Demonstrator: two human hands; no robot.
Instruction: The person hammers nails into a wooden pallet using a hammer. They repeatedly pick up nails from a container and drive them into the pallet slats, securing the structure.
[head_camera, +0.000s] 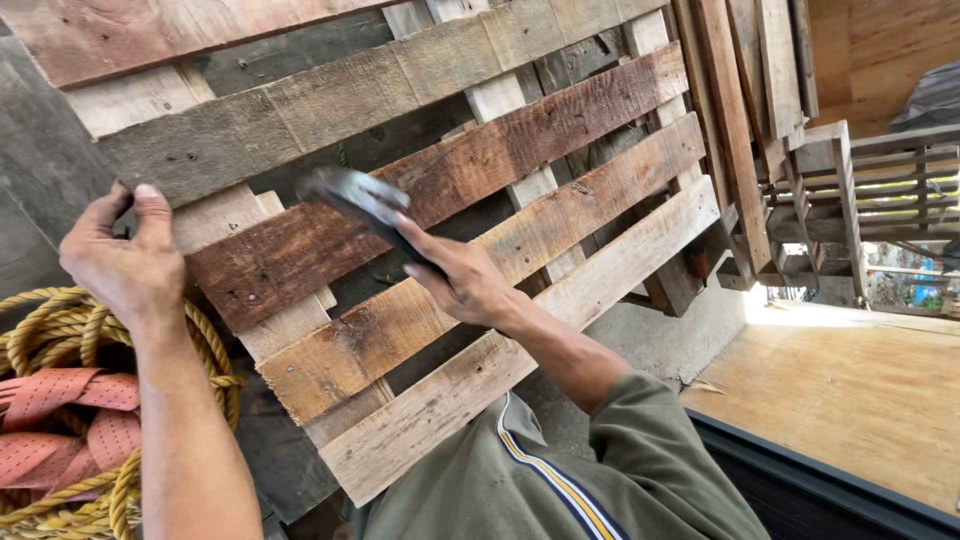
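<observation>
Stacked wooden pallets behind, left hand (125, 262) gripping pallet (450, 180), right hand (470, 285) holding dark tool (365, 200)

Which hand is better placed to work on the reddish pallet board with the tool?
Right. The right hand holds the dark tool against the reddish board; the left hand grips the pallet's edge, probably steadying it.

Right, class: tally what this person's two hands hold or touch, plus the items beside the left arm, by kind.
Wooden pallet, gripped by left hand: 1
Dark blurred tool, held by right hand: 1
Yellow rope coil: 1
Red strap: 1
Total: 4
</observation>
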